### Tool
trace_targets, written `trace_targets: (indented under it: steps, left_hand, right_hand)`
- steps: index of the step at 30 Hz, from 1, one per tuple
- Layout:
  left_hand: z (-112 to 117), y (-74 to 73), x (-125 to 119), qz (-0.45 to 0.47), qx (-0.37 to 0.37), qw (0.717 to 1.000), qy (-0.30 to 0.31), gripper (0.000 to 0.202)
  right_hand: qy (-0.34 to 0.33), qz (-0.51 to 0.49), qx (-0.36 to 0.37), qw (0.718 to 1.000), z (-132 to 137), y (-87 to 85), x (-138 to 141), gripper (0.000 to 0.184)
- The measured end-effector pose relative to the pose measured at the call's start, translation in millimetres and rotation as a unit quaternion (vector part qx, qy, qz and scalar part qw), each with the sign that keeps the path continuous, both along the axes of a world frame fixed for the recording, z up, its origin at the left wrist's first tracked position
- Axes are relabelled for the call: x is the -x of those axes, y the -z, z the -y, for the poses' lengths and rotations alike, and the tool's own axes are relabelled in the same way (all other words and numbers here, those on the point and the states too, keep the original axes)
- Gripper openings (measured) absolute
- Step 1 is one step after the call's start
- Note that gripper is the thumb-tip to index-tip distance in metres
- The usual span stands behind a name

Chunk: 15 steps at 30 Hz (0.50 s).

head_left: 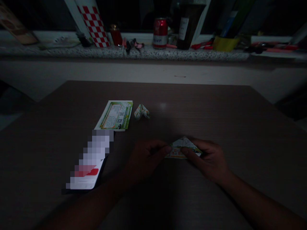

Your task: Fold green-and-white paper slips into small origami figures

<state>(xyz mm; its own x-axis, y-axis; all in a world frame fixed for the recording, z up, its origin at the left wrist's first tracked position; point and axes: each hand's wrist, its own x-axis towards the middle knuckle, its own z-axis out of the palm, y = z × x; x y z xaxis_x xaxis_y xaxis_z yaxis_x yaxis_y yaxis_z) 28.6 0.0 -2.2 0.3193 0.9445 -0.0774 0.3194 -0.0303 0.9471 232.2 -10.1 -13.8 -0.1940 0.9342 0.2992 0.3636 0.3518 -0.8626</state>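
Green-printed paper triangle (pixel 177 152) is pinched by your left hand (pixel 146 159) and right hand (pixel 212 159); a glowing oblong phone (pixel 87 180) lies further left.

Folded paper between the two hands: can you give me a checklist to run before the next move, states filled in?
1. Left hand grips the folded paper at its left end: ok.
2. Right hand grips its right side: ok.
3. Small folded piece apart from both hands: ok.
4. Phone clear of the left forearm: cannot tell; they lie close in this view.
5. Creases lined up: cannot tell; the thumbs cover parts.
6. Scene well lit: not ok; it is dim.
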Motion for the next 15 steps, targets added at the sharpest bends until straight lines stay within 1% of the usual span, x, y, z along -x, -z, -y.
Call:
trace_targets:
  steps: [6,12,15]
  left_hand:
    - [0.9,-1.4,-1.4,-0.035,-0.011,0.999,0.002,0.024]
    - [1.2,-1.4,-2.1,-0.049,-0.019,0.999,-0.001,0.027]
    - [1.0,0.3,-2.2,-0.045,-0.015,0.999,-0.001,0.026]
  right_hand:
    - [0.0,-0.013,0.028,1.0,0.5,1.8,-0.3,0.015]
    - [0.008,-0.067,0.11,0.992,0.4,1.8,1.1,0.02]
    - [0.009,-0.094,0.13,0.987,0.7,1.7,1.7,0.019]
